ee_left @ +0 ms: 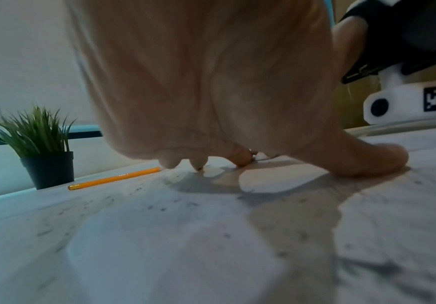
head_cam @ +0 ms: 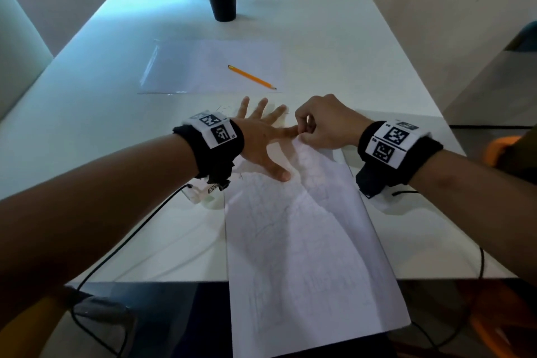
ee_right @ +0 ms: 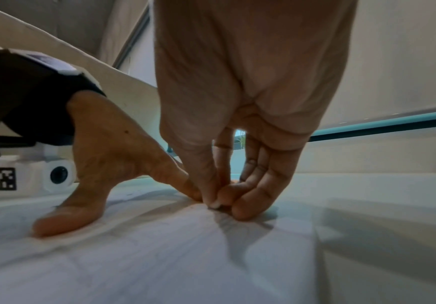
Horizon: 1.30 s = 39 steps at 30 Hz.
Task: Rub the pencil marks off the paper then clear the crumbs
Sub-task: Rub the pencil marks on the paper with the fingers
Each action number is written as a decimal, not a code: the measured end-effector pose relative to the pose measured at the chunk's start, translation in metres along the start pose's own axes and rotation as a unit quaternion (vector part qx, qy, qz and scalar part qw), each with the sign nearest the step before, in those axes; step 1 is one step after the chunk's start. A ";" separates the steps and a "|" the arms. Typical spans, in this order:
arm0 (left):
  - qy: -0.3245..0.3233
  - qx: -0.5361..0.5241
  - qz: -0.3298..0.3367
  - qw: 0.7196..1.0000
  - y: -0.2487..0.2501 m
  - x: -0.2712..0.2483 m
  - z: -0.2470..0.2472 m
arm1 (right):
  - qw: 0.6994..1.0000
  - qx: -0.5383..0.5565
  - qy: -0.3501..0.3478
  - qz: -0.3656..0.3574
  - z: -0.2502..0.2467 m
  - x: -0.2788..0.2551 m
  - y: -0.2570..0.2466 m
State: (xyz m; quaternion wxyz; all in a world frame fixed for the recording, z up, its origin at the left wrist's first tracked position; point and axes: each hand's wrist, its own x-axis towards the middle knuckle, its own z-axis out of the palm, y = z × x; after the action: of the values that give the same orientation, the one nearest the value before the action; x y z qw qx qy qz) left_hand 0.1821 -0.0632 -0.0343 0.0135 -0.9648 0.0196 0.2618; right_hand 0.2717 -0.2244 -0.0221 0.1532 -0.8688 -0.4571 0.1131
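Observation:
A white paper point(head_cam: 305, 241) with faint pencil marks lies on the table point(head_cam: 101, 102), its near end hanging over the front edge. My left hand point(head_cam: 270, 136) is spread flat on the sheet's far end and presses it down. Just to the right, my right hand point(head_cam: 303, 136) has its fingers curled, thumb and forefinger pinched on a small dark eraser stub point(ee_right: 218, 207) held against the paper point(ee_right: 160, 257). The sheet ridges up toward that pinch. Dark crumbs point(ee_left: 139, 189) are scattered over the paper point(ee_left: 211, 226) under my left hand point(ee_left: 211, 102).
A yellow pencil point(head_cam: 251, 77) lies on a second sheet point(head_cam: 203, 67) further back. A potted plant point(head_cam: 222, 3) stands at the table's far edge. Cables trail from both wrists over the front edge. An orange chair point(head_cam: 499, 148) is at the right.

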 end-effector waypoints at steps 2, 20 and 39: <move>0.001 0.001 0.001 1.000 0.000 0.002 0.001 | 1.000 0.002 -0.006 -0.005 0.000 -0.002 -0.004; 0.005 0.004 -0.008 1.000 0.002 0.002 0.001 | 0.999 -0.001 -0.033 -0.023 -0.003 -0.005 -0.006; -0.005 -0.022 -0.002 1.000 0.002 0.003 0.003 | 0.991 -0.016 -0.112 -0.077 0.007 -0.017 -0.026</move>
State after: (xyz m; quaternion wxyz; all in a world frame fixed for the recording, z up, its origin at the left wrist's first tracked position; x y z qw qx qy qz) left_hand 0.1832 -0.0650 -0.0384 -0.0066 -0.9636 0.0114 0.2669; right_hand 0.2398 -0.2231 -0.0183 0.0955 -0.8152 -0.5386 0.1904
